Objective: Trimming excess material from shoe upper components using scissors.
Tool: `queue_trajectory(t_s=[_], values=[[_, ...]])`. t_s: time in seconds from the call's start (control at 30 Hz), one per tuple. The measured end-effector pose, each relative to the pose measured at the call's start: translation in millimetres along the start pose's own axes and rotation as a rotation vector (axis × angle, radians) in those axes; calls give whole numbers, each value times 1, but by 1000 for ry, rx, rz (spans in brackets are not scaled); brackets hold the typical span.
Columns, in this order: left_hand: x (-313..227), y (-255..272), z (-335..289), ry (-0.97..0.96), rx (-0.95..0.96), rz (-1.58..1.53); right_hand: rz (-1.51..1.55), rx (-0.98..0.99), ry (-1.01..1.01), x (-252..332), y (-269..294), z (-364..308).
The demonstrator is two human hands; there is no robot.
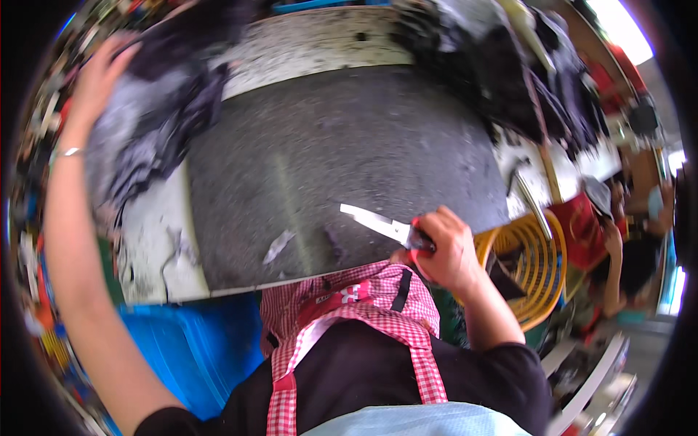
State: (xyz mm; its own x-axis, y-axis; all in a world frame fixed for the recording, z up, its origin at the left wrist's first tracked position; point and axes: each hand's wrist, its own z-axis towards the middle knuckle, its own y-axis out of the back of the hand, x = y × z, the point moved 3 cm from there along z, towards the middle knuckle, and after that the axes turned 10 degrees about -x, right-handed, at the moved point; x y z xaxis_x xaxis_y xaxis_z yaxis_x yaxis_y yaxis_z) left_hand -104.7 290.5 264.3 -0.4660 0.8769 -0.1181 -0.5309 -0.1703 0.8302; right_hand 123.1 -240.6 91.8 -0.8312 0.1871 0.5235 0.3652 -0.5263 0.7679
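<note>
My right hand (447, 247) is closed around the red-and-black handles of a pair of scissors (378, 223). Their silver blades look shut and point left over the dark work surface (327, 138). At the far left, my left hand (102, 76) is raised with its fingers apart, beside a heap of dark, crumpled cloth (163, 116). Motion blurs this heap, and whether the hand touches it I cannot tell. A small pale scrap (278, 247) lies near the front edge of the surface, left of the scissors.
More dark cloth (494, 65) is piled at the back right. A yellow plastic basket (549, 254) stands right of the table, with a metal rod (534, 207) by its rim. Below the front left edge is a blue tub (196, 349). Another person (618, 269) sits at the far right.
</note>
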Motion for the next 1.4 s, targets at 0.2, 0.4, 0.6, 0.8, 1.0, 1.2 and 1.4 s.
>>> queue_trajectory(t_s=[0.2, 0.4, 0.6, 0.8, 1.0, 1.2, 1.4], values=[[267, -83, -95, 414, 399, -161, -430, -652, -229, -91, 63, 29], [189, -107, -96, 433, 365, 409, -722, -727, -621, -182, 137, 91], [7, -49, -60, -282, -569, 228, 403, -502, -588, -242, 93, 126], [-290, -84, -147, -491, -175, -375, 861, -338, -579, -92, -7, 69], [-357, -169, -235, -362, 93, -640, 245, -110, -351, -56, -40, 9], [-364, -183, -231, -294, 114, -593, 734, 89, -607, -56, 23, -70], [-369, -166, -206, -604, -88, -418, 776, 525, -749, -40, 12, -140]])
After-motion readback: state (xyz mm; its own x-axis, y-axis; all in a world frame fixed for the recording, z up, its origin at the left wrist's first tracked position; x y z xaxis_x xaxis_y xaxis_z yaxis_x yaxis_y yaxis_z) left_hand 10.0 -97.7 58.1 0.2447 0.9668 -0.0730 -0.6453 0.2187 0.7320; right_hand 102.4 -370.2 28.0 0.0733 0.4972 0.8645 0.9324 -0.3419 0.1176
